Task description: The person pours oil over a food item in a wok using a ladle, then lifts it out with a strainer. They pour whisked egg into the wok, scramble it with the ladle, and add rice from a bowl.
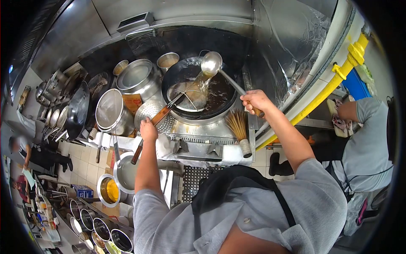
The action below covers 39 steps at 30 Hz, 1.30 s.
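My right hand [257,103] is closed round the wooden-ended handle of a steel ladle [211,63], tilted over the wok. Liquid [202,82] pours from the ladle onto a round wire-mesh strainer [188,97] inside the black wok [228,101]. My left hand [149,129] grips the strainer's wooden handle [160,116]. Dark, bubbling liquid lies in the wok. Beside my left hand is a perforated skimmer [148,112]. A bamboo brush [239,129] stands at the wok's front right.
Left of the wok are a lidded pot [135,76], a sieve on a pot [109,109] and another wok [79,111]. A bowl of yellow liquid [111,190] is lower left. A co-worker [368,131] stands at right; other people are far left. A yellow pipe [313,106] runs at right.
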Each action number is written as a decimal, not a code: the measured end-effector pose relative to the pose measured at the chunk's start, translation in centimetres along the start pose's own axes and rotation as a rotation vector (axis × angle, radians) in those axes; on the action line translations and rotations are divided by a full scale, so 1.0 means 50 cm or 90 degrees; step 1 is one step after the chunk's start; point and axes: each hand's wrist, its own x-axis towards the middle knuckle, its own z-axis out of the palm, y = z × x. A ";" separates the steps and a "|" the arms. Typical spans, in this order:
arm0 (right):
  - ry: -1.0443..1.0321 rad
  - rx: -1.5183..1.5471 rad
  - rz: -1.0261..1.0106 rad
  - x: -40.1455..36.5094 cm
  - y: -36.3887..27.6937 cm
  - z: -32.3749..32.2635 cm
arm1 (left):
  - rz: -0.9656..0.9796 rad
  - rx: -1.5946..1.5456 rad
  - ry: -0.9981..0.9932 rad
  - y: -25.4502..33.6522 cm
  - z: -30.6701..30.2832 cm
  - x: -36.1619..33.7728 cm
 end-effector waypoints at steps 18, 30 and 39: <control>-0.086 0.207 0.134 0.117 0.060 -0.037 | -0.073 -0.290 -0.246 -0.048 0.011 -0.636; -0.041 -0.082 -0.083 0.003 0.004 -0.019 | -0.140 -0.283 -0.420 -0.105 0.207 -0.928; 0.214 -0.596 -0.442 0.111 0.096 -0.076 | -0.650 -0.455 -0.529 -0.123 0.309 -1.225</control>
